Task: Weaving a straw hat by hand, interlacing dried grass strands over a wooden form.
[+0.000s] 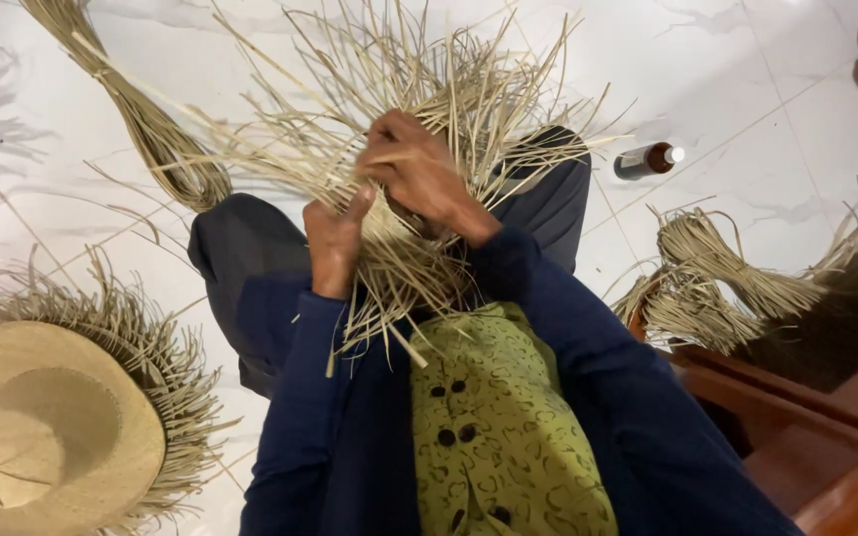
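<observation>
Both the left hand and the right hand gripped the light, springy straw weaving near its woven centre, away from the brittle loose ends.

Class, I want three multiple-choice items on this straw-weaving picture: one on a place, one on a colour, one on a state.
1. Where does the woven hat lie?
A. lower left on the floor
B. on the lap
C. beside the bottle

2. What colour are the sleeves?
A. red
B. dark blue
C. white

3. What are the left hand and the right hand doing?
A. resting open on the floor
B. gripping the straw work
C. holding the bottle

Answers: 1 A, it sits at the lower left corner; 2 B, both arms show dark blue; 3 B, fingers close around the strands.
</observation>
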